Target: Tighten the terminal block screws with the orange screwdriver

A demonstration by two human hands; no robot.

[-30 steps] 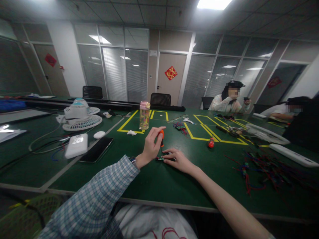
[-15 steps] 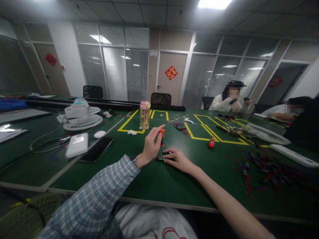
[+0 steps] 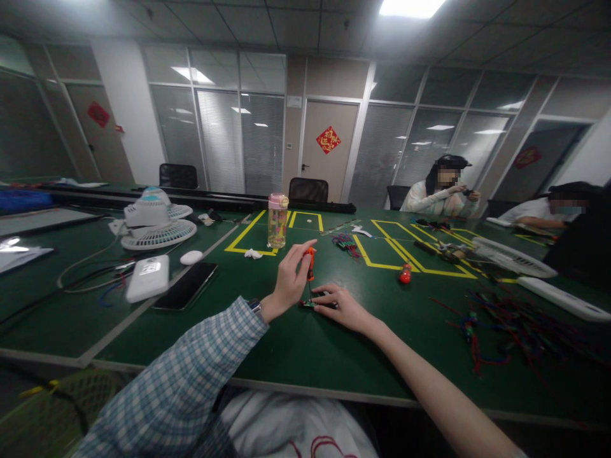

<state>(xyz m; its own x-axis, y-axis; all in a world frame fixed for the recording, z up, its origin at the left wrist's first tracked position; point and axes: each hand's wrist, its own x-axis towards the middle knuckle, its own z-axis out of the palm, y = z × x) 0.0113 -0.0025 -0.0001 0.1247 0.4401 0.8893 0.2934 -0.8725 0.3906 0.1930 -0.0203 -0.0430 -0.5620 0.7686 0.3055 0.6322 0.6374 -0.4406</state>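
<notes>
The circuit board (image 3: 307, 305) lies inward of the tabletop's front edge (image 3: 286, 387), right hand (image 3: 341, 306) steadying it, left hand (image 3: 290, 275) gripping an upright orange screwdriver (image 3: 310, 259). Both stay put, work apparently continuing there; only a co-worker's hand (image 3: 459, 189) has dropped.

My left hand (image 3: 290, 275): one orange-and-black screwdriver (image 3: 310, 266). My right hand (image 3: 347, 308): one small green circuit board (image 3: 308, 304). Left of both: one flat black phone (image 3: 187, 287). Beyond: one clear pink-lidded bottle (image 3: 277, 222); far right, two people (image 3: 442, 194).

The green table (image 3: 267, 362) carries a circuit board (image 3: 308, 305), phone (image 3: 187, 287), bottle (image 3: 277, 224) and tangled wires (image 3: 529, 331).
</notes>
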